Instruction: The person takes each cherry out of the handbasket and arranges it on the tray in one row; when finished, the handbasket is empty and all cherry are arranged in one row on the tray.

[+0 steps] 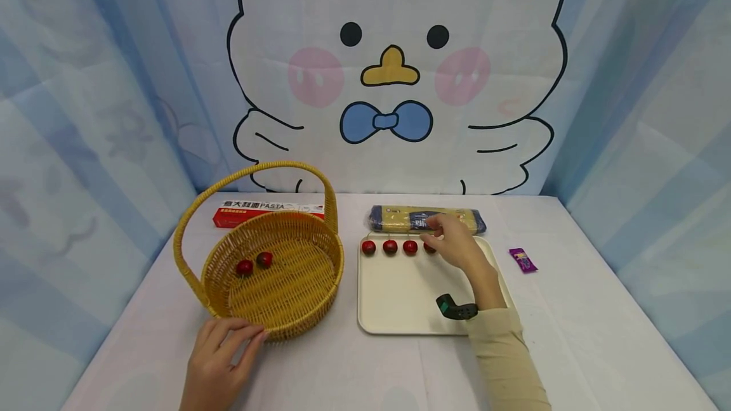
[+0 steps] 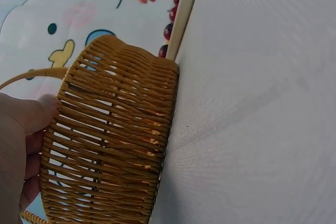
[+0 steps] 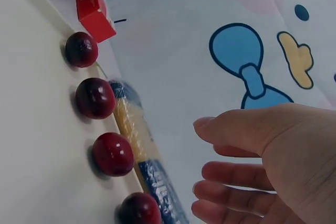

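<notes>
Left hand (image 1: 219, 360): grip holding basket (image 1: 302, 326) rim. Right hand (image 1: 458, 246): grip parted, over tray (image 1: 400, 297), near four cherries (image 1: 410, 247) in row.

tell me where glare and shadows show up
Right wrist view: small highlights on the cherries, soft shadows beside them on the tray, shine on the wrapped packet; left wrist view: a grey shadow on the table by the basket; head view: soft, fairly even light.
</notes>
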### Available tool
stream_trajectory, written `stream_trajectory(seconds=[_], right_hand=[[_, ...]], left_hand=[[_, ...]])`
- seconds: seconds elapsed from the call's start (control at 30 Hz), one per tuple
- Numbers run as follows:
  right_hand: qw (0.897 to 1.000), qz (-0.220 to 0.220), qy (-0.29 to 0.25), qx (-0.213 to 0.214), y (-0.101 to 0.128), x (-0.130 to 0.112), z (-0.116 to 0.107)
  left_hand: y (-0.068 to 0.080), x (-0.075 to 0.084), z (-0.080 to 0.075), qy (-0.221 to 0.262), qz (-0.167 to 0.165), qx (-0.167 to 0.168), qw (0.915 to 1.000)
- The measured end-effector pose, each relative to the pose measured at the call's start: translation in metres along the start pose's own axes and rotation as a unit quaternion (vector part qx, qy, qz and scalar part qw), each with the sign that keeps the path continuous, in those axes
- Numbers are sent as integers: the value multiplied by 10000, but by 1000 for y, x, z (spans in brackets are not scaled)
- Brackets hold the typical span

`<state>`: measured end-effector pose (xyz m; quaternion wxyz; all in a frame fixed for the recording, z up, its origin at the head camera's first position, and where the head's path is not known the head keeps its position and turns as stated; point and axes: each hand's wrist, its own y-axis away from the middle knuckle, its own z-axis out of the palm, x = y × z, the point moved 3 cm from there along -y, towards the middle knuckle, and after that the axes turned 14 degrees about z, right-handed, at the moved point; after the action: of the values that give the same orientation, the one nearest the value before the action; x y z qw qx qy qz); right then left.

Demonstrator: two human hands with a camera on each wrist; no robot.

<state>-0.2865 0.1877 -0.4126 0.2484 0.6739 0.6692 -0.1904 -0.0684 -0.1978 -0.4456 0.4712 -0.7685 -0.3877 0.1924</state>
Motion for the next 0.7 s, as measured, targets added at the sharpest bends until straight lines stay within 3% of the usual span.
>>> stream_trajectory(seconds=[0.47,0.7], right_hand=[[9959,-898,-89,49,17,-57,2],[9917,-1256,-246,-141,24,-89,7]], left_hand=[[2,-1,0,-37,63,-29,10000],[2,-2,1,27,80,52,10000]])
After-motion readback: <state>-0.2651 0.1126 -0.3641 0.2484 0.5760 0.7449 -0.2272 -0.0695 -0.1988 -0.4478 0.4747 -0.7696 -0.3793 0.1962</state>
